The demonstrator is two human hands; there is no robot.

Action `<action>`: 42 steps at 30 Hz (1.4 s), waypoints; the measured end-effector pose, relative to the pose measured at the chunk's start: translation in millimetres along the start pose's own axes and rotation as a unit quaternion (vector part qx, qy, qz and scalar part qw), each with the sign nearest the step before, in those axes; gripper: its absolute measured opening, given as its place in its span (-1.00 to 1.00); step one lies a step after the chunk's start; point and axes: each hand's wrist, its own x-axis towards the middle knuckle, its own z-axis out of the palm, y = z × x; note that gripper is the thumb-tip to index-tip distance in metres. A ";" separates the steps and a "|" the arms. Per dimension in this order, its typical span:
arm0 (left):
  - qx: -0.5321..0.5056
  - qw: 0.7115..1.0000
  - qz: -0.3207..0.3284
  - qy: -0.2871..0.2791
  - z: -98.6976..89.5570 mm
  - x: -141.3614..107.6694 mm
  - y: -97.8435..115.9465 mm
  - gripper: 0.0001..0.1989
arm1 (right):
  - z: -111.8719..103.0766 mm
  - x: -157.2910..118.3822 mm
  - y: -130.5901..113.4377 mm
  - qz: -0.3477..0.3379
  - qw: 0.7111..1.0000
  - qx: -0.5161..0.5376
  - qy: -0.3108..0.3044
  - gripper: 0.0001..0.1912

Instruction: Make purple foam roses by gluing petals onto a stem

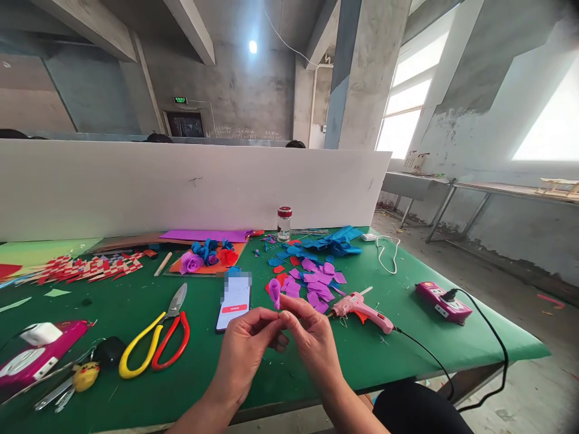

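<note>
Both of my hands meet above the front middle of the green table. A small rolled purple paper piece [275, 290] stands upright over the fingertips. My right hand [310, 337] pinches at its lower end. The fingers of my left hand [251, 340] are pressed together at the same spot, and what they grip is too small to make out. Behind my hands lie loose purple paper pieces [319, 278], with red and blue ones around them. A pink glue gun [364, 310] rests to the right. To the left of my hands is a phone [235, 298] with its screen lit.
Scissors [174, 307] with yellow and red handles lie at left, near keys with a yellow charm [85, 376]. Paper flowers [192, 262] and a red-capped jar [284, 224] are farther back. Pink power strips [446, 302] [49, 355] lie at both sides. A white board stands behind.
</note>
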 end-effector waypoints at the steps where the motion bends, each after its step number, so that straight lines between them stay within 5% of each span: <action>1: 0.000 1.000 0.002 -0.003 0.0 -0.6 0.2 -0.81 | -0.7 0.9 0.2 0.017 1.000 0.012 -0.007 -0.74; 19: -0.003 0.999 -0.038 -0.002 2.5 -1.7 -2.9 -0.78 | -7.2 7.7 -3.3 0.139 0.975 0.160 -0.068 -0.71; 26: 0.024 0.999 -0.031 0.024 1.7 0.5 -8.1 -0.78 | -2.2 3.5 -6.7 0.035 0.999 -0.004 0.007 -0.85; 34: -0.016 0.999 -0.046 -0.001 1.8 0.4 -8.3 -0.75 | -2.8 3.7 -9.8 0.046 0.997 -0.057 0.024 -0.86; 42: -0.128 0.990 -0.052 0.036 0.0 4.4 -7.3 -0.75 | -2.6 1.2 -8.3 -0.002 0.991 -0.129 0.035 -0.92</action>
